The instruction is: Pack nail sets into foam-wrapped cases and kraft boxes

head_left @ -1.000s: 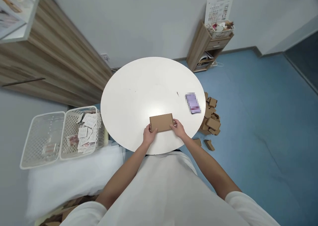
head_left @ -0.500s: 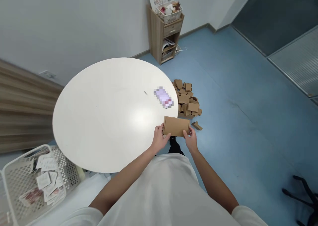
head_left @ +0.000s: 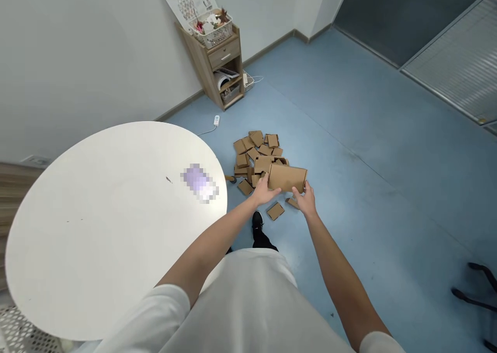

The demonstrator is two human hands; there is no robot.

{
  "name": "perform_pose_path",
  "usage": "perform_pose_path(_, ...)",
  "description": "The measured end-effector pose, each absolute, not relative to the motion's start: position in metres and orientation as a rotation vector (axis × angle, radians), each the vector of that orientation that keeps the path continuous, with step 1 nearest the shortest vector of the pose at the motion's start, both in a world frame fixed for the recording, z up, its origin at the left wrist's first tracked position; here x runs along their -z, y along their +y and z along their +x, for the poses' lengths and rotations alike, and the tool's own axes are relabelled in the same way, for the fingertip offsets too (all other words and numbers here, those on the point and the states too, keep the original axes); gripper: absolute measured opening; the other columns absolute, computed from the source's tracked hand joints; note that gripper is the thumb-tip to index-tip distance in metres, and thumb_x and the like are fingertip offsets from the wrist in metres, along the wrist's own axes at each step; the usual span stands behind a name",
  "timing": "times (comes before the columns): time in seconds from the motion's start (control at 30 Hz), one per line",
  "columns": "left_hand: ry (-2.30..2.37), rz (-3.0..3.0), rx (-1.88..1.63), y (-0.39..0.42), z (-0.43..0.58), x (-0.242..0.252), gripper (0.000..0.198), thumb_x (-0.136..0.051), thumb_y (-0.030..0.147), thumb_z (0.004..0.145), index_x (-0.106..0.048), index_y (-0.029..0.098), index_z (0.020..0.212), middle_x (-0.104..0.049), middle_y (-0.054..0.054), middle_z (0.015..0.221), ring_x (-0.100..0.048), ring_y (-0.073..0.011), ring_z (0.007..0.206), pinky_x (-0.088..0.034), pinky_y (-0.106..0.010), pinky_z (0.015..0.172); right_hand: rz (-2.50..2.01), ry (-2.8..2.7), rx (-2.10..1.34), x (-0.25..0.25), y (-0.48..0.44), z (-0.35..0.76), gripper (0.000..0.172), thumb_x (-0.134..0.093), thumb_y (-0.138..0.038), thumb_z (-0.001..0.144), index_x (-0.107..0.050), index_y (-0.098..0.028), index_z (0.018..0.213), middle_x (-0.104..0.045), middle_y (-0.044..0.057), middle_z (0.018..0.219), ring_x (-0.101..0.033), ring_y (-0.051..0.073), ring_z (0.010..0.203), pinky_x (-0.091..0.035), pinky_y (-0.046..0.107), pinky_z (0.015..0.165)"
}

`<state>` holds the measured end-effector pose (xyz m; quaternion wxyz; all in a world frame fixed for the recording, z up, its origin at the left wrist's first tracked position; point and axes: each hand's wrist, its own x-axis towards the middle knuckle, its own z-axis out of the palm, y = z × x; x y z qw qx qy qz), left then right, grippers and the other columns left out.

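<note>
A flat brown cardboard box [head_left: 287, 178] is held between both hands, out past the right edge of the white round table. My left hand [head_left: 264, 191] grips its left end, thumb along the near edge. On the other end, my right hand [head_left: 305, 197] closes its fingers round the corner. Below and behind the box, a pile of small brown cardboard boxes [head_left: 265, 149] lies on the floor. One loose box [head_left: 275, 211] rests apart from the pile, nearer my feet.
The white round table [head_left: 116, 229] fills the left side, with a pixelated purple item [head_left: 199, 182] on it. A wooden cabinet [head_left: 205, 58] carrying a white basket [head_left: 213, 29] stands by the wall. Black chair legs [head_left: 471, 293] show at the right edge.
Both hands have carried the cardboard box away from the table edge, over the floor by the pile. My view has turned right, showing more of the pile.
</note>
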<state>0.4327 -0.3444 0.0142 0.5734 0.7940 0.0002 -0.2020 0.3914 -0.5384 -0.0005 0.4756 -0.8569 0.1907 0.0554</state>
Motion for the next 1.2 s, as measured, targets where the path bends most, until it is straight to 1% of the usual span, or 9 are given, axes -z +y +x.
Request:
perform_pose_path(0.17,-0.008,1.853,0.48,-0.342,0.443,-0.017,0.084,-0.068,0.045,0.064,-0.032,0.017,0.133,-0.044,-0.014,0.131,-0.039,-0.0301,0.123,-0.035,-0.042,0.099,-2.106,0.532,-0.185,0.007,-0.549,0.402,0.09,-0.055,-0.054,0.07,-0.015,-0.016,0.14,-0.021,0.013,0.145,-0.019,0.029,0.133,-0.025,0.044,0.105)
perform_pose_path(0.23,0.069,1.88,0.527,-0.327,0.426,-0.018,0.089,-0.07,0.047,0.061,-0.03,0.018,0.135,-0.037,-0.014,0.138,-0.034,-0.032,0.126,-0.034,-0.043,0.1,-2.078,0.537,-0.258,0.014,-0.545,0.392,0.09,-0.054,-0.054,0.07,-0.014,-0.016,0.141,-0.018,0.013,0.146,-0.024,0.029,0.132,-0.029,0.044,0.103)
perform_pose_path(0.37,0.126,1.91,0.589,-0.286,0.372,-0.026,0.078,-0.066,0.05,0.064,-0.039,0.019,0.131,-0.04,-0.013,0.136,-0.036,-0.0308,0.126,-0.031,-0.045,0.102,-2.014,0.439,-0.329,0.024,-0.524,0.361,0.083,-0.055,-0.051,0.071,-0.02,-0.021,0.139,-0.031,0.013,0.141,-0.046,0.027,0.118,-0.042,0.042,0.092)
perform_pose_path(0.43,0.184,1.905,0.54,-0.264,0.343,-0.032,0.069,-0.062,0.049,0.068,-0.043,0.018,0.127,-0.044,-0.012,0.133,-0.041,-0.0289,0.122,-0.037,-0.041,0.098,-1.995,0.331,-0.292,0.023,-0.505,0.35,0.075,-0.054,-0.047,0.072,-0.025,-0.022,0.137,-0.037,0.014,0.137,-0.054,0.024,0.107,-0.045,0.04,0.088)
perform_pose_path(0.5,0.29,1.89,0.47,-0.241,0.314,-0.038,0.06,-0.058,0.046,0.073,-0.045,0.018,0.124,-0.048,-0.012,0.129,-0.046,-0.0271,0.118,-0.041,-0.04,0.093,-1.987,0.185,-0.279,0.017,-0.481,0.343,0.069,-0.053,-0.045,0.074,-0.031,-0.021,0.134,-0.045,0.014,0.13,-0.059,0.021,0.096,-0.048,0.039,0.084)
perform_pose_path(0.6,0.477,1.854,0.321,-0.207,0.273,-0.048,0.051,-0.056,0.041,0.075,-0.049,0.018,0.12,-0.056,-0.012,0.12,-0.053,-0.0249,0.109,-0.045,-0.039,0.088,-1.98,-0.087,-0.298,0.003,-0.44,0.341,0.059,-0.051,-0.043,0.075,-0.04,-0.019,0.128,-0.051,0.014,0.122,-0.061,0.018,0.083,-0.05,0.036,0.076)
perform_pose_path(0.73,0.67,1.762,0.058,-0.159,0.214,-0.06,0.044,-0.054,0.038,0.076,-0.051,0.019,0.115,-0.058,-0.011,0.113,-0.058,-0.0205,0.098,-0.046,-0.036,0.084,-1.945,-0.416,-0.339,-0.019,-0.369,0.341,0.05,-0.052,-0.044,0.075,-0.051,-0.016,0.115,-0.058,0.014,0.11,-0.059,0.016,0.072,-0.049,0.036,0.072)
perform_pose_path(0.9,0.877,1.65,-0.218,-0.096,0.124,-0.067,0.04,-0.053,0.036,0.077,-0.053,0.018,0.113,-0.059,-0.01,0.11,-0.059,-0.018,0.092,-0.046,-0.033,0.081,-1.86,-0.618,-0.572,-0.049,-0.26,0.302,0.041,-0.052,-0.047,0.076,-0.058,-0.015,0.101,-0.064,0.01,0.09,-0.058,0.018,0.073,-0.05,0.034,0.066)
perform_pose_path(1.2,1.201,1.533,-0.478,-0.021,-0.005,-0.065,0.036,-0.055,0.035,0.074,-0.056,0.018,0.107,-0.063,-0.008,0.101,-0.06,-0.0168,0.086,-0.047,-0.03,0.075,-1.658,-0.804,-0.947,-0.08,-0.102,0.181,0.035,-0.054,-0.047,0.074,-0.059,-0.018,0.093,-0.063,0.007,0.085,-0.059,0.016,0.07,-0.049,0.035,0.07)
